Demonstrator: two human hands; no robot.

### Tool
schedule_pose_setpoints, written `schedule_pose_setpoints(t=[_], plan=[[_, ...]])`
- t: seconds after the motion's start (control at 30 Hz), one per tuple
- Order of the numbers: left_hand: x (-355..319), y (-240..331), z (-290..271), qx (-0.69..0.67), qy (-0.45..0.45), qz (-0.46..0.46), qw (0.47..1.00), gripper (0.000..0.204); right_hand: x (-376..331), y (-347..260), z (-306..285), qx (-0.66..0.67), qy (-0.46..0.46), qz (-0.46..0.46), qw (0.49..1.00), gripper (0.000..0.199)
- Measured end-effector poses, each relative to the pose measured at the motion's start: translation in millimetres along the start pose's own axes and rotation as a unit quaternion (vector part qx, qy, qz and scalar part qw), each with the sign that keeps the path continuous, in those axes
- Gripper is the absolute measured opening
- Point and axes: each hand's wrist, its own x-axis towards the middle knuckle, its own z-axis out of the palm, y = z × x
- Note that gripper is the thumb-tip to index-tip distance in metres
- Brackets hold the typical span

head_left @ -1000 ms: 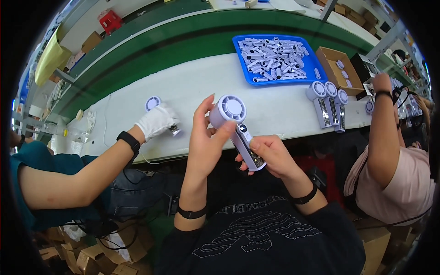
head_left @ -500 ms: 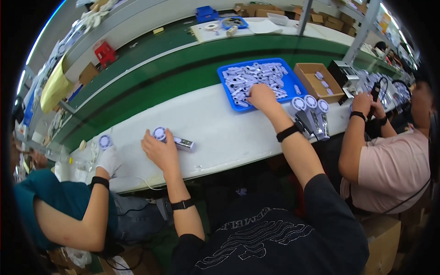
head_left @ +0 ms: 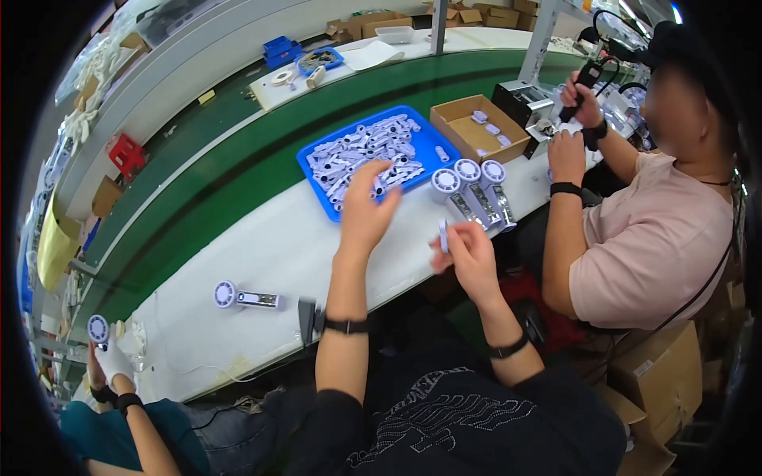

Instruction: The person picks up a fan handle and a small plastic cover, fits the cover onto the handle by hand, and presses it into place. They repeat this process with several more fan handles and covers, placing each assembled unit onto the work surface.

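My right hand pinches a small lilac plastic piece upright between thumb and fingers, in front of three lilac handheld fans. These fans lie side by side, with electronics showing in their open handles. My left hand is raised in front of a blue tray, its fingers apart and nothing visible between them. Slender lilac plastic parts are heaped in the tray. Another handheld fan lies on the white table to the left, its handle also open.
Right of the tray is a cardboard box with several lilac pieces. A co-worker at the right holds a black corded tool. At the left, a gloved co-worker holds a lilac fan. Behind the table runs a green belt.
My right hand has left the tray and come nearer with a lilac piece. My left hand has let go of the left fan and moved right towards the tray. The view has shifted right.
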Motion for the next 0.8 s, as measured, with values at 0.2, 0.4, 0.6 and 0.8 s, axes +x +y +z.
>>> schedule_pose_setpoints(t=[0.2, 0.4, 0.6, 0.8], plan=[[25.8, -21.7, 72.8, 0.01, -0.218, 0.029, 0.975, 0.054, -66.1, -22.5, -33.8, -0.007, 0.057, 0.115, 0.992, 0.012], [-21.6, -4.5, -8.4, 0.083, -0.165, -0.008, 0.983, 0.063, -39.7, -12.2, -26.8, -0.035, 0.048, 0.073, 0.996, 0.013], [-107.7, 42.1, -114.3, 0.139, -0.095, -0.142, 0.975, 0.061, -6.0, -4.8, 36.5, -0.127, -0.095, -0.1, 0.982, 0.018], [-140.9, 42.5, -133.8, 0.264, -0.063, -0.028, 0.962, 0.053, -1.6, 14.2, 79.7, -0.24, -0.235, -0.227, 0.914, 0.019]])
